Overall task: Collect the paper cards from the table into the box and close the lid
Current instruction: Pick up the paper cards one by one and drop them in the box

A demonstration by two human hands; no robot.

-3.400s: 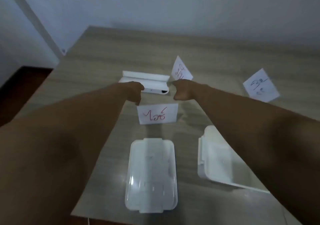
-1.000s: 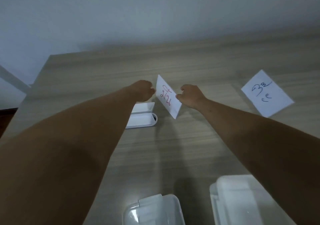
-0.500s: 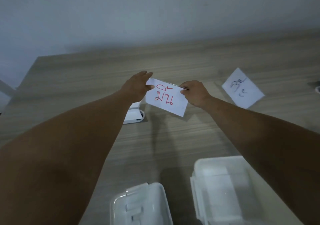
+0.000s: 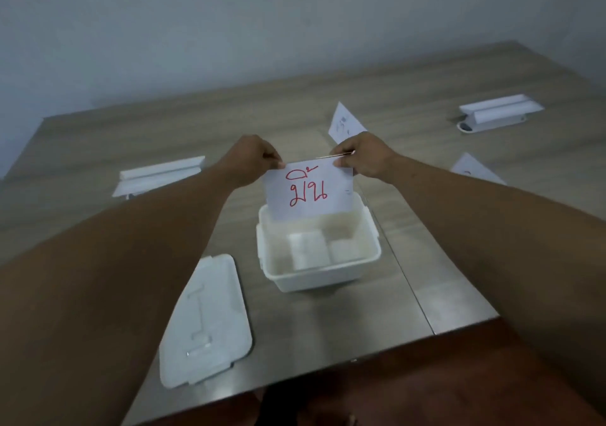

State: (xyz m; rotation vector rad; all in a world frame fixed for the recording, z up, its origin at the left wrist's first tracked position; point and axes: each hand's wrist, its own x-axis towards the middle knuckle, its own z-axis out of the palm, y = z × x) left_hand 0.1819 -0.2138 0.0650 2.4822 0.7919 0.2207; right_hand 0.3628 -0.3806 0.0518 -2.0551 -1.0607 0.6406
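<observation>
Both hands (image 4: 252, 160) (image 4: 364, 156) pinch card (image 4: 308, 192) over box (image 4: 323, 274).

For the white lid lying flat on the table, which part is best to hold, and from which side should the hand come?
The lid lies flat left of the open box, long side running away from the person. Probably best to pinch its right long edge, coming from above and from the box side: that edge is free, and the carry to the box is short. Both hands now hold a card.

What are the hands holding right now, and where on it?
Both hands hold one paper card with red writing: left hand pinches its top left corner, right hand its top right corner, above the open box.
</observation>
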